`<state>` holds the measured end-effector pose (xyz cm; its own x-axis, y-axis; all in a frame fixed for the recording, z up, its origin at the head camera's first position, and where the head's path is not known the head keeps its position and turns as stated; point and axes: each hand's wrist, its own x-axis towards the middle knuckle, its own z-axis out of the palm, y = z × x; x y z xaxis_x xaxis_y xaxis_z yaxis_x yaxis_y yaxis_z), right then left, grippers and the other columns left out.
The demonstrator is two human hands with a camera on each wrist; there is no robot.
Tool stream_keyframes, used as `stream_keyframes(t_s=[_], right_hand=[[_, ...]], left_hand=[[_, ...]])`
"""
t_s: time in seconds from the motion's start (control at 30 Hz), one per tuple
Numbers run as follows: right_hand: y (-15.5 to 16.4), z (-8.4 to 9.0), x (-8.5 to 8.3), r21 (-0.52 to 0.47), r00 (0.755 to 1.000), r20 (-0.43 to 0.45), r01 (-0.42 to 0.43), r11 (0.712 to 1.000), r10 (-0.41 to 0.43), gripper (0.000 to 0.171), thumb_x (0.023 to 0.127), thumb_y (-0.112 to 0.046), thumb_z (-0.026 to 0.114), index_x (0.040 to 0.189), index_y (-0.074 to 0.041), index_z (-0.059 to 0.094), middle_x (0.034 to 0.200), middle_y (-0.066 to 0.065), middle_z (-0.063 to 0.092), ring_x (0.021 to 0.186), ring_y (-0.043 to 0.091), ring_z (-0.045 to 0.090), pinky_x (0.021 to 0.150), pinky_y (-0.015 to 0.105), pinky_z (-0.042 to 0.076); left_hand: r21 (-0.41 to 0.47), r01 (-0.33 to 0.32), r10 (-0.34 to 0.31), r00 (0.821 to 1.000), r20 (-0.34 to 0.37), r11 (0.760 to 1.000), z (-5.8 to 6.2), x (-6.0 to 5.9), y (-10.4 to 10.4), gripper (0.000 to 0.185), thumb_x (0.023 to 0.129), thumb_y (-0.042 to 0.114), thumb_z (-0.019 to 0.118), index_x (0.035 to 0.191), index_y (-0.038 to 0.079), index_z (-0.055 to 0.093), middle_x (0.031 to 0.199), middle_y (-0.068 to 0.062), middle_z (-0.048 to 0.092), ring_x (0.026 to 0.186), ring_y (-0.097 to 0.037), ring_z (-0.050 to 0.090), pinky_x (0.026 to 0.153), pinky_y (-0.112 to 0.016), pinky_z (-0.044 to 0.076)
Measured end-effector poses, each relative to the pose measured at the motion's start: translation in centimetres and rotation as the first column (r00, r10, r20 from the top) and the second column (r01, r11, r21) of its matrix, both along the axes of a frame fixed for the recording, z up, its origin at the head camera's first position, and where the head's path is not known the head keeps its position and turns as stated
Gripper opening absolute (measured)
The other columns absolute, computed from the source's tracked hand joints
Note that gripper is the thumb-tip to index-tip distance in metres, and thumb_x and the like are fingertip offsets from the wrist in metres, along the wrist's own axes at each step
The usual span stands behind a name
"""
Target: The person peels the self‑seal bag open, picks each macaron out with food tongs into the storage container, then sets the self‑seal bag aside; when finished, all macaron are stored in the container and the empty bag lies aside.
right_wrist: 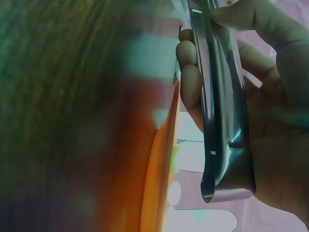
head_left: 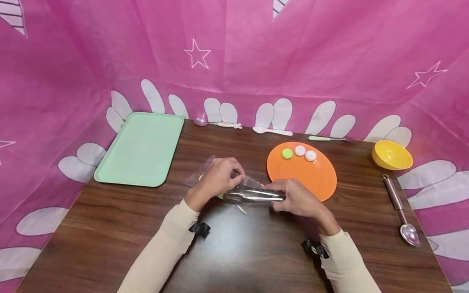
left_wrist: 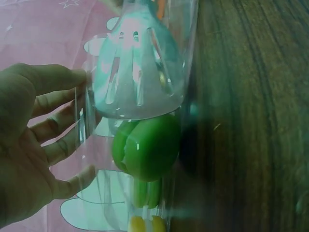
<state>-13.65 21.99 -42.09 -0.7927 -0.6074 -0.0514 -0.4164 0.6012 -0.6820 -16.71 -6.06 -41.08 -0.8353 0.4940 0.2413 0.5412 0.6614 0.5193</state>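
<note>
Right hand [head_left: 298,197] is wrapped round the handle end of some metal tongs [head_left: 261,195], and the left hand [head_left: 221,175] has the edge of a clear bag [head_left: 196,175] between thumb and fingers. Slotted tip's inside the bag, right by a green macaron [left_wrist: 152,147], with yellow [left_wrist: 138,224] past that. Orange plate [head_left: 304,175] sits just beyond the right hand, green tray [head_left: 139,146] well off left.

grn tray [head_left: 141,146] L | ylw bowl [head_left: 397,162] R | scoop [head_left: 395,197] nr bowl | pink bkdrop [head_left: 253,44]
</note>
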Motion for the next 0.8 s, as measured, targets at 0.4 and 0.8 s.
stream_keyframes(t_s=[0.4,0.8], right_hand=[[-1.3,-0.7,0.2,0.015,0.997,-0.079,-0.018,1.0,0.019,0.044,0.083,-0.005,0.082,0.125,-0.017,0.08,0.111,-0.004,0.08,0.088,0.014,0.066,0.076,0.025,0.054],[-1.6,-0.3,0.8,0.068,0.99,-0.14,0.023,0.997,-0.013,0.051,0.083,-0.007,0.082,0.133,-0.012,0.075,0.117,-0.001,0.079,0.095,0.016,0.067,0.083,0.031,0.055]], left_hand=[[-0.073,0.1,-0.088,0.985,0.146,0.992,1.0,-0.2,-1.3,0.004,0.094,0.018,0.082,0.091,0.017,0.085,0.104,0.002,0.081,0.09,-0.015,0.072,0.084,-0.033,0.054],[-0.078,0.123,-0.11,0.982,0.151,0.989,1.3,-0.5,-2.1,0.005,0.095,0.016,0.081,0.093,0.015,0.086,0.099,0.002,0.079,0.091,-0.015,0.069,0.088,-0.035,0.052]])
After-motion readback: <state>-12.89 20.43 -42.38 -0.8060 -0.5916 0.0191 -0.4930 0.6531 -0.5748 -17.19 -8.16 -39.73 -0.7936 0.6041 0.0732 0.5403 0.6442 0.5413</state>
